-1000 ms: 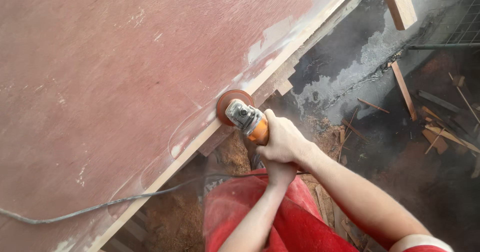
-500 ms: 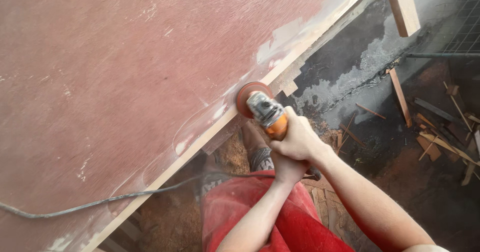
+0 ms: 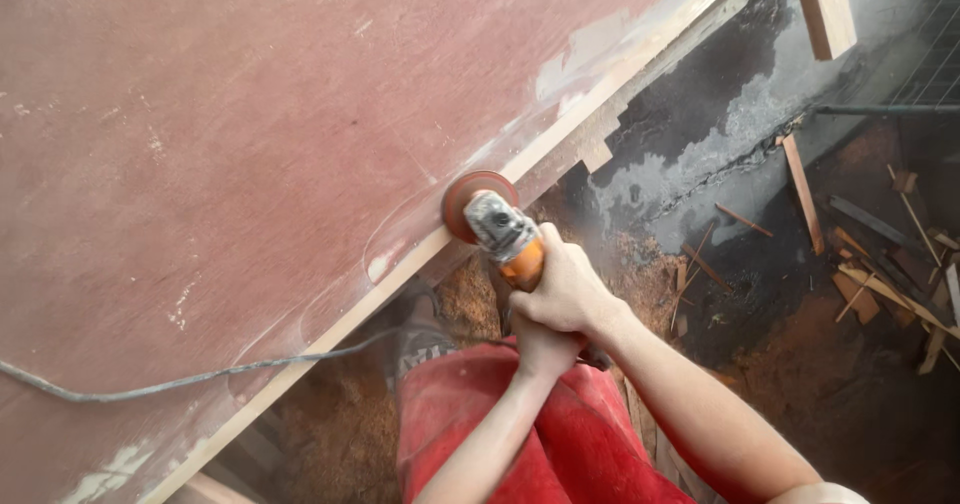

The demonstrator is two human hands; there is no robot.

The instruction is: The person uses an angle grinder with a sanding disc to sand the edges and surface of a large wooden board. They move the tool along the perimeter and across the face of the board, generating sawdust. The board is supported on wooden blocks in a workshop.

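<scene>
A large reddish-brown plywood panel [image 3: 250, 114] filled most of the view, its surface scuffed and streaked with pale patches near the edge. Its pale wooden edge strip [image 3: 400, 274] ran diagonally from lower left to upper right. Beyond that edge lay a dark, dusty floor [image 3: 700, 164] with grey residue, a spread of sawdust [image 3: 640, 264] and a scatter of wood offcuts [image 3: 880, 284] at the right. A pale timber batten [image 3: 825, 9] stood at the top right.

The person's red trousers [image 3: 520, 434] showed at the bottom centre, below the panel's edge. A grey power cable [image 3: 200, 376] trailed across the lower part of the panel from the left.

Both forearms reached up from the bottom of the frame. The right hand [image 3: 565, 289] was wrapped closed around the orange body of the angle grinder [image 3: 505, 234]. The left hand [image 3: 540, 349] sat just beneath it, fingers apparently curled around the rear of the same tool, though that grip was mostly hidden by the right hand.

The grinder was at the panel's edge, centre frame, with its grey head toward the panel. Its round reddish sanding disc [image 3: 470, 199] touched the edge strip and panel face.
</scene>
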